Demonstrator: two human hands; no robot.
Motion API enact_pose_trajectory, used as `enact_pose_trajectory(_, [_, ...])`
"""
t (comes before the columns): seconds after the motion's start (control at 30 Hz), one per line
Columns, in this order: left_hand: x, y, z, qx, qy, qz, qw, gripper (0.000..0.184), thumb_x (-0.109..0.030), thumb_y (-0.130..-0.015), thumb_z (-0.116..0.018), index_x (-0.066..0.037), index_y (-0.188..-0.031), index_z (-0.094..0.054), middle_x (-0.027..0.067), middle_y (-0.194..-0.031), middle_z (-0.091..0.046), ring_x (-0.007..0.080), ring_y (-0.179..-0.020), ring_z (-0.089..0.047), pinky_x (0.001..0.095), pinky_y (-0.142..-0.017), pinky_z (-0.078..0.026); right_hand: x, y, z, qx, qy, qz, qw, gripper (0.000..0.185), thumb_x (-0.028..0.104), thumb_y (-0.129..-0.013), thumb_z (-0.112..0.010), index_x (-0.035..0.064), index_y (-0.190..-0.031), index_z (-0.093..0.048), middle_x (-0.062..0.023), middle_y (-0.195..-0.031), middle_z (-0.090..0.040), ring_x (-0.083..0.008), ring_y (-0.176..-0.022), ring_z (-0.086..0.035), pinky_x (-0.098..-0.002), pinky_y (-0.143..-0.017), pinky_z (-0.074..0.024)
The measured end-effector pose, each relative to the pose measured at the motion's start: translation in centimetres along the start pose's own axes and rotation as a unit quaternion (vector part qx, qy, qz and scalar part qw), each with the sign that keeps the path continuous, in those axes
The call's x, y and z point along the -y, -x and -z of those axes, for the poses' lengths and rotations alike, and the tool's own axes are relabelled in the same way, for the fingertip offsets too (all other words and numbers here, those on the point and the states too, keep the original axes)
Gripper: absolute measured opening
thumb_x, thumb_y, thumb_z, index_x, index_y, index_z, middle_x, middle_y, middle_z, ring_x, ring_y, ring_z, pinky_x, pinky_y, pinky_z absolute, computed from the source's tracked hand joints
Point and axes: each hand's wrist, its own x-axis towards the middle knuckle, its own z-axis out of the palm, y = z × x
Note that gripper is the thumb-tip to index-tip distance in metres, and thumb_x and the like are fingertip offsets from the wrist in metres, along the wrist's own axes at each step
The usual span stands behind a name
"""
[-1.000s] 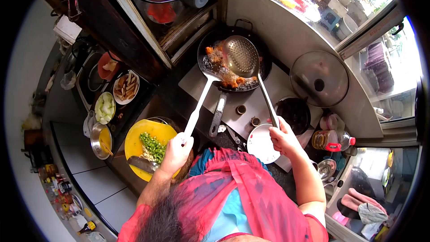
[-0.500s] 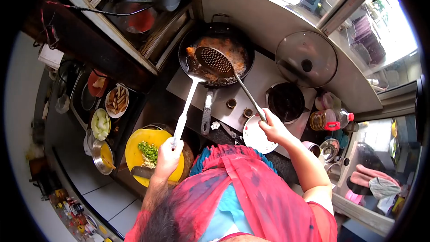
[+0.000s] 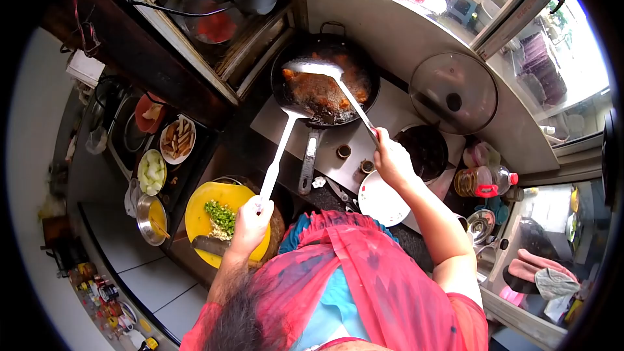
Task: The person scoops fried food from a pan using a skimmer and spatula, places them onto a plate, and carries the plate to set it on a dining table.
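Observation:
My left hand (image 3: 251, 226) is closed round the handle of a spatula (image 3: 278, 159), whose blade rests at the near rim of a black wok (image 3: 283, 99). In my right hand (image 3: 392, 159) is the handle of a skimmer (image 3: 354, 102). The skimmer's head is tilted, catching bright light over the far half of the wok. Browned food pieces (image 3: 320, 94) lie in bubbling oil below it. Toward me points the wok's black handle (image 3: 307, 168), which neither hand touches.
A white plate (image 3: 382, 200) sits near my right forearm. Behind it are a glass lid (image 3: 453, 81) and an oil bottle (image 3: 472, 182). On the left, a yellow cutting board (image 3: 201, 211) carries chopped greens (image 3: 221, 216) and a knife (image 3: 211, 245). Filled bowls (image 3: 151, 172) stand farther left.
The skimmer's head has turned from its dark perforated face to a shiny, slanted view. My right hand has rotated, staying nearly in place. The spatula barely moved; the whole view shifted slightly.

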Motion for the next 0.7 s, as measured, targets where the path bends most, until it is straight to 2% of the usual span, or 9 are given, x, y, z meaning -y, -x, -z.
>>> enact_pose_trajectory(0.1, [0.0,0.0,-0.1,-0.004,-0.005,-0.004,1.000,0.021,-0.016,-0.088,-0.060,0.002,-0.077,-0.055,0.0049,-0.057,-0.047,0.0086,-0.056,-0.042,0.0297,-0.050,-0.037,0.2,-1.6,-1.4,0.012,0.080,0.009,0.997,0.040,0.008,-0.082,-0.051,0.0021,-0.120,-0.040,-0.0209,-0.081,-0.061,-0.0385,-0.076,-0.062,-0.0455,-0.069,-0.0502])
enact_pose_trajectory(0.13, [0.1,-0.1,-0.3,-0.006,-0.003,-0.004,1.000,0.021,-0.016,-0.088,-0.060,0.002,-0.077,-0.055,0.0049,-0.057,-0.047,0.0085,-0.055,-0.042,0.0297,-0.050,-0.037,0.2,-1.8,-1.8,0.003,0.106,0.023,0.994,0.039,0.008,-0.083,-0.050,0.0016,-0.120,-0.041,-0.0201,-0.080,-0.060,-0.0372,-0.073,-0.062,-0.0444,-0.065,-0.0511])
enact_pose_trajectory(0.37, [0.2,0.2,-0.5,-0.008,0.008,-0.007,1.000,0.020,-0.014,-0.088,-0.059,0.003,-0.078,-0.055,0.0060,-0.058,-0.048,0.0083,-0.056,-0.044,0.0297,-0.051,-0.038,-1.2,-0.3,-1.4,0.023,0.171,0.020,0.985,0.042,0.006,-0.084,-0.050,0.0011,-0.124,-0.038,-0.0202,-0.082,-0.059,-0.0350,-0.068,-0.064,-0.0421,-0.059,-0.0523])
enact_pose_trajectory(0.4, [0.0,0.2,-0.4,-0.006,0.008,-0.007,1.000,0.020,-0.014,-0.088,-0.059,0.003,-0.078,-0.055,0.0062,-0.058,-0.049,0.0086,-0.056,-0.044,0.0298,-0.051,-0.038,-1.4,0.3,-1.0,0.009,0.177,0.031,0.984,0.036,0.006,-0.087,-0.046,0.0016,-0.122,-0.039,-0.0195,-0.081,-0.058,-0.0343,-0.065,-0.063,-0.0414,-0.057,-0.0519])
enact_pose_trajectory(0.5, [-0.3,0.0,-0.3,-0.003,0.004,-0.008,1.000,0.020,-0.014,-0.088,-0.059,0.003,-0.079,-0.055,0.0068,-0.059,-0.049,0.0095,-0.056,-0.045,0.0302,-0.051,-0.038,-2.1,2.1,0.3,0.006,0.178,0.016,0.984,0.034,0.006,-0.087,-0.046,0.0028,-0.121,-0.040,-0.0188,-0.080,-0.058,-0.0342,-0.063,-0.063,-0.0418,-0.056,-0.0516])
enact_pose_trajectory(0.63, [-0.5,-0.3,-0.3,0.000,-0.003,-0.012,1.000,0.020,-0.015,-0.089,-0.058,0.003,-0.079,-0.055,0.0068,-0.059,-0.049,0.0103,-0.056,-0.046,0.0304,-0.051,-0.039,-2.3,4.8,2.8,-0.006,0.182,0.015,0.983,0.037,0.005,-0.085,-0.049,0.0052,-0.121,-0.041,-0.0175,-0.078,-0.058,-0.0344,-0.062,-0.062,-0.0431,-0.055,-0.0508])
enact_pose_trajectory(0.7, [-0.8,-0.3,-0.3,0.003,-0.003,-0.014,1.000,0.021,-0.015,-0.089,-0.058,0.003,-0.079,-0.055,0.0069,-0.059,-0.049,0.0105,-0.056,-0.046,0.0303,-0.051,-0.039,-2.4,6.0,3.5,-0.016,0.145,-0.008,0.989,0.041,0.006,-0.082,-0.053,0.0063,-0.122,-0.041,-0.0179,-0.080,-0.059,-0.0363,-0.066,-0.062,-0.0446,-0.060,-0.0506])
